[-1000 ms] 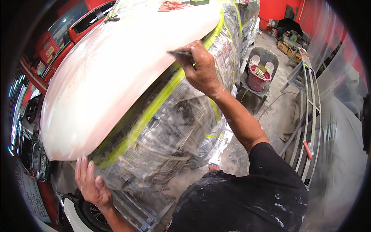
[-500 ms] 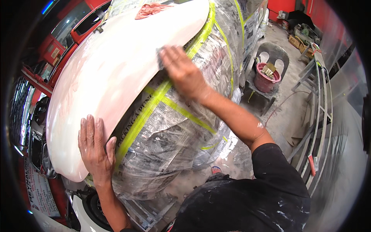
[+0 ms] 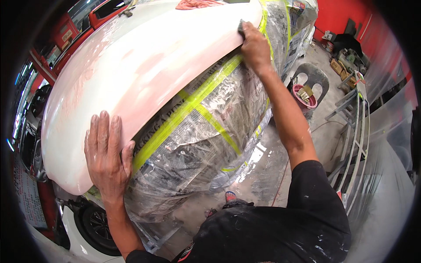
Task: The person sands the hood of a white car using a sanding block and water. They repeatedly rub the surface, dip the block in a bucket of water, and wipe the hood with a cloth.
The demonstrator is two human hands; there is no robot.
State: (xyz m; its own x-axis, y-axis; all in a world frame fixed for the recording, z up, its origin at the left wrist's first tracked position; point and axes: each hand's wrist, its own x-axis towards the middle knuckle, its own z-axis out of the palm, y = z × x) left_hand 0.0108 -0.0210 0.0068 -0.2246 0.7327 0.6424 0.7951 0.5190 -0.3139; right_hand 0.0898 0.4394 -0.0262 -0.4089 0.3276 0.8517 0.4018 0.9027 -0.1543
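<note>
A large curved car body panel (image 3: 131, 83), white with pinkish patches, stretches across the upper left. My left hand (image 3: 107, 155) rests flat on its near lower edge, fingers outstretched and slightly parted, holding nothing. At the far right end of the same edge is my right hand (image 3: 256, 48), its fingers closed on a dark grey piece of sandpaper (image 3: 241, 27) pressed against the panel. Most of the sandpaper is hidden under the fingers. Just below the edge, masking newspaper and clear plastic (image 3: 184, 149) cover the bodywork, held by yellow-green tape (image 3: 171, 131).
A red cloth (image 3: 197, 4) lies at the panel's far edge. Right of me are a dark plastic chair (image 3: 318, 74) bearing a pink bucket (image 3: 305, 103), and a metal ladder-like frame (image 3: 357, 136). A white car's wheel (image 3: 98, 225) shows at lower left.
My right hand has slid up and away to the right along the panel edge with the sandpaper. My left hand stays on the panel. The whole view has shifted slightly.
</note>
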